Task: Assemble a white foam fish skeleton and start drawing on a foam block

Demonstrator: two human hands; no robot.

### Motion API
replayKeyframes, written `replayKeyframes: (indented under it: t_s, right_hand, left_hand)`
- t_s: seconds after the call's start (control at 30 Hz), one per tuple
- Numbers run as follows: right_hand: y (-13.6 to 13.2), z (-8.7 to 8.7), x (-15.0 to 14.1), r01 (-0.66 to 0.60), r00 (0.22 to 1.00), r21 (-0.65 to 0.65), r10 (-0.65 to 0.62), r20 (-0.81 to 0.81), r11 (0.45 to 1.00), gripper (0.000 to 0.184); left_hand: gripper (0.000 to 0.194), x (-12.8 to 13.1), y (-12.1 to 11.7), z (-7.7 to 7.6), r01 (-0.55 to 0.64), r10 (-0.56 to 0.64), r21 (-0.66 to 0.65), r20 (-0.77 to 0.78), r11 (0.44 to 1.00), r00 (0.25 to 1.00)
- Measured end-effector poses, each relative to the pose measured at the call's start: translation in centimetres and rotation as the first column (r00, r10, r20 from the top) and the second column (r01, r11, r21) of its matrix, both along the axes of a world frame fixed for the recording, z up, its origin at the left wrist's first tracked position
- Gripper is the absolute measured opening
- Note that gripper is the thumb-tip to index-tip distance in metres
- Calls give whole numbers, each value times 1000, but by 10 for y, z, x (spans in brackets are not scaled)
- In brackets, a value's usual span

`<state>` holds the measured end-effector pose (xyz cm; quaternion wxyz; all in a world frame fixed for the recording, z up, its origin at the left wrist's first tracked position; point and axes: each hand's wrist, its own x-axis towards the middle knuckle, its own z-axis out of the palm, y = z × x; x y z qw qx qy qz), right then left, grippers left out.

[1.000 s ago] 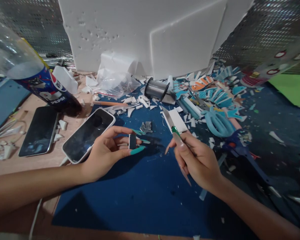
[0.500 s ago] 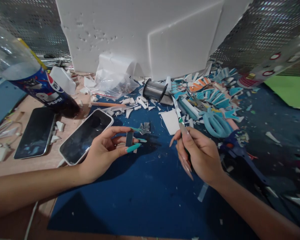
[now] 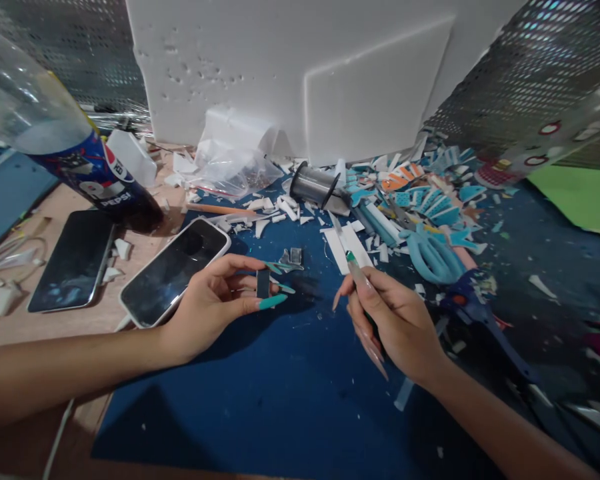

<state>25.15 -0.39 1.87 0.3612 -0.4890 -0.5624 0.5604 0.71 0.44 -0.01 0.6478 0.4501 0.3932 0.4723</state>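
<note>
My left hand [image 3: 215,303], with long teal nails, pinches a small dark rectangular piece [image 3: 263,284] between thumb and fingers, above a blue mat [image 3: 280,400]. In my right hand [image 3: 390,313] is a craft knife [image 3: 350,256] with a green grip, its thin blade pointing up and away from me. Most of its handle is hidden by my fingers. Just beyond my left fingertips a small clear grey square [image 3: 296,255] lies on the mat. Behind the knife blade are white flat pieces [image 3: 357,241].
A dark spool [image 3: 314,185] and scraps of white and blue foam spread across the back. Blue-handled scissors [image 3: 433,257] and a blue glue gun [image 3: 485,320] lie right. Two phones [image 3: 173,270] and a tilted Pepsi bottle [image 3: 107,180] are left. A white foam board [image 3: 260,40] stands behind.
The knife in my right hand has moved slightly left and down, its blade tilting further left. My left hand keeps its pinch on the dark piece. The view has shifted a little.
</note>
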Motion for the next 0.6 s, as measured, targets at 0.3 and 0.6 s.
replayKeyframes:
  t_s: [0.3,0.6]
  right_hand:
    - [0,-3,1,16,1000,-12,-16,-14,1000,30]
    - [0,-3,2,-5,1000,-18,4,-27,1000,31]
  left_hand:
    - [41,-2,-1,0,-6,6,-2,-16,1000,1000]
    - [30,-1,0,-4,39,-40,13,62,999,997]
